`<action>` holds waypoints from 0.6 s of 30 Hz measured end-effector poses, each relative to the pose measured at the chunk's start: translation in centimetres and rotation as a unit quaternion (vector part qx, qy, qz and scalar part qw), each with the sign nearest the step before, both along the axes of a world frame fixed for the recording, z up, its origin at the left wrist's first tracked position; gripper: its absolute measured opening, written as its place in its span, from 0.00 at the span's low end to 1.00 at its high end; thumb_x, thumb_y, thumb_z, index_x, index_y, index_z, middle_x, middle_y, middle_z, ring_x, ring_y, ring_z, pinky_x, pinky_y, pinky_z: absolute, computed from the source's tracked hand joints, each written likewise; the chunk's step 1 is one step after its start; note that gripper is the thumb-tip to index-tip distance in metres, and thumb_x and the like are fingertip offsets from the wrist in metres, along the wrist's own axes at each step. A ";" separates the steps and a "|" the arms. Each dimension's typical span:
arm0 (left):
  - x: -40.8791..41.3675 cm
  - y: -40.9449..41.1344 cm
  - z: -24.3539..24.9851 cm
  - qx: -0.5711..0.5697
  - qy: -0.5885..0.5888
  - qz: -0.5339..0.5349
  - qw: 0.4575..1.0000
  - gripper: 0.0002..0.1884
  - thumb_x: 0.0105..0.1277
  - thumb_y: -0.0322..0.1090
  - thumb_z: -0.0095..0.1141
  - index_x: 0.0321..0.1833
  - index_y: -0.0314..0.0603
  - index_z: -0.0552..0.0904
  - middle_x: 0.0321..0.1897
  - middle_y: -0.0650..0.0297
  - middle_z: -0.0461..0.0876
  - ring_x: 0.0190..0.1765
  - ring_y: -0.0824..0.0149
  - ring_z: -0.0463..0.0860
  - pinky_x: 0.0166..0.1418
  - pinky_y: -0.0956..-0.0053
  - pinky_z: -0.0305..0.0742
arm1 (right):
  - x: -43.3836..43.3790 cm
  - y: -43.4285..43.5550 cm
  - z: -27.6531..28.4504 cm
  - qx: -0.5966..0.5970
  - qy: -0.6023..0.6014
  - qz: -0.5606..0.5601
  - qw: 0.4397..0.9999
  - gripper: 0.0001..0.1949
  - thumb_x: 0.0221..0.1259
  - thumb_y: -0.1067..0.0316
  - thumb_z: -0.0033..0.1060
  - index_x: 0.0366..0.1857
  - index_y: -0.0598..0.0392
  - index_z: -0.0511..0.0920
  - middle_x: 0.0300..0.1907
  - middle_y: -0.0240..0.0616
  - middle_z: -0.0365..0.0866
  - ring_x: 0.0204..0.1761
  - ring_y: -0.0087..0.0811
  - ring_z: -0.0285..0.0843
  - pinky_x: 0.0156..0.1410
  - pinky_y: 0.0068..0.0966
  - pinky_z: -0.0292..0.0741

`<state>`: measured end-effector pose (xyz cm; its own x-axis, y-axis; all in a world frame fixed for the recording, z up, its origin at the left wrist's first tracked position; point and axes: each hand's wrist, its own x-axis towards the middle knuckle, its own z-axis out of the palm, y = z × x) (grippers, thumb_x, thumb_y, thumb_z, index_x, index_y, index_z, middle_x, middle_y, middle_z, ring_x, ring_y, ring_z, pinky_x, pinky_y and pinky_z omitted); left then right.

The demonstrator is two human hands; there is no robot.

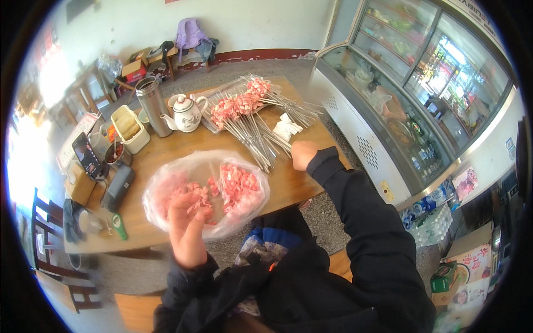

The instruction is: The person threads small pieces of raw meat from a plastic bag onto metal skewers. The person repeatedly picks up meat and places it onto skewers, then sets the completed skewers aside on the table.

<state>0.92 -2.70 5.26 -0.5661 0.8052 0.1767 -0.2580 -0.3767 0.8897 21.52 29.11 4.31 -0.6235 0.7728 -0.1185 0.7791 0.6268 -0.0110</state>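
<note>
My left hand [189, 229] is raised palm up over the near edge of a clear plastic bag [204, 156], its fingers curled apart in front of the meat; whether a small piece lies between them cannot be told. Small chunks of raw pink meat [239, 185] lie in the bag. My right hand [304, 155], back upward and fingers curled, is at the ends of some metal skewers [254, 141]; its fingertips are hidden. A white crumpled tissue [286, 127] lies just beyond it. Skewers threaded with meat [237, 108] are piled at the table's far side.
A white teapot [186, 114], a steel flask [153, 106] and a cream plastic container [130, 129] stand at the back left. Nearer are a phone [87, 156], a dark oblong case [118, 188] and a green-handled peeler [118, 227]. A glass-fronted display fridge [374, 154] stands right of the wooden table [187, 143].
</note>
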 end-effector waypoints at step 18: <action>0.3 -1.3 0.2 0.001 -0.033 -0.032 0.999 0.25 0.71 0.24 0.56 0.71 0.37 0.72 0.62 0.58 0.76 0.53 0.64 0.80 0.61 0.66 0.78 | 3.8 -0.6 2.9 -0.084 0.076 -0.004 0.994 0.12 0.74 0.64 0.54 0.46 0.65 0.75 0.41 0.64 0.85 0.47 0.64 0.82 0.53 0.53 0.76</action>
<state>1.21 -4.00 5.51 -0.5231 0.8401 0.1435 -0.3397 -0.3599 0.8690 25.34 28.47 7.16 -0.6372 0.7558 -0.1506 0.7660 0.5994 -0.2324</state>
